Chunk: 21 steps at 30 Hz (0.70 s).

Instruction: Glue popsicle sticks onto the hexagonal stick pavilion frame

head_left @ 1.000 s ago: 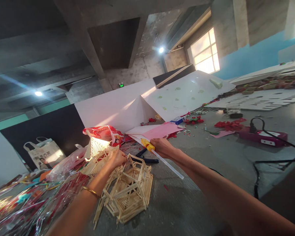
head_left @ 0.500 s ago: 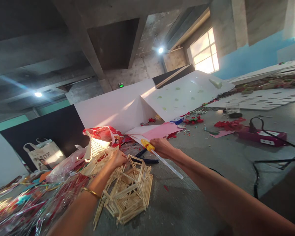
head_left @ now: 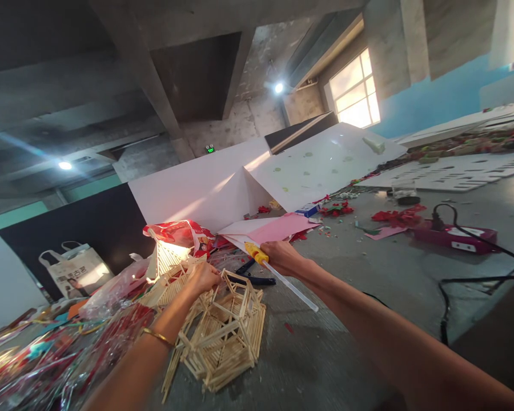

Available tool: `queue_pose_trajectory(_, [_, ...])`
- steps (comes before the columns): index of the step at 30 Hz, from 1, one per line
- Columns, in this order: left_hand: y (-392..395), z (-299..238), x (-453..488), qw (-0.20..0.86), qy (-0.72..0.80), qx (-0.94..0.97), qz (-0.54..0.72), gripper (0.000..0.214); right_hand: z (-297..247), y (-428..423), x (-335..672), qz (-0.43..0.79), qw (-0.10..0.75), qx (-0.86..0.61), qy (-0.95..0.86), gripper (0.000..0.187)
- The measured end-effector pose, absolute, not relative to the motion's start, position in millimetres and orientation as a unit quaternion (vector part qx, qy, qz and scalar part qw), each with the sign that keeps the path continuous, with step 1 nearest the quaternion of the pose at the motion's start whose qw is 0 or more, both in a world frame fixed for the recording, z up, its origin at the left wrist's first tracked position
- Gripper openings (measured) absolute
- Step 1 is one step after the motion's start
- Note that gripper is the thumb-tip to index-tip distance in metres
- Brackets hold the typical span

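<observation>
A hexagonal frame built of thin wooden sticks (head_left: 225,337) lies on the grey floor. My left hand (head_left: 203,277), with a gold bangle on the wrist, is closed on the frame's upper edge. My right hand (head_left: 284,256) grips a yellow glue gun (head_left: 257,253) with a clear glue stick (head_left: 292,288) poking out of its back. The gun's tip points toward the frame and toward another stick structure (head_left: 168,264) behind it.
Shiny wrappers and coloured sticks (head_left: 38,359) pile up at the left. A tote bag (head_left: 73,268) leans on a dark board. Pink paper (head_left: 278,227), white boards (head_left: 325,165), red scraps (head_left: 396,217) and a pink power strip (head_left: 454,238) with black cables lie beyond.
</observation>
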State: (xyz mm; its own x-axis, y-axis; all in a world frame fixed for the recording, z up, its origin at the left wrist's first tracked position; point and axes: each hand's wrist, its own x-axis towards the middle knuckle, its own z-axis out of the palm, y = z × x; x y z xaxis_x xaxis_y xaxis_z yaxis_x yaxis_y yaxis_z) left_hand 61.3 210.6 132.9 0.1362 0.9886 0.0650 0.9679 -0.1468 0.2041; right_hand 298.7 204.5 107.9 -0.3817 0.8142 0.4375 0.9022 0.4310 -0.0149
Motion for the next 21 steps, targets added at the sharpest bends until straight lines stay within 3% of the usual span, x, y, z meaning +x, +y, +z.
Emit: queue_pose_trajectory(21, [206.8, 135.8, 62.7, 0.068, 0.643, 0.757, 0.093, 0.020, 106.1, 207.1, 299.4, -0.108, 0.194, -0.524, -0.822, 0.026])
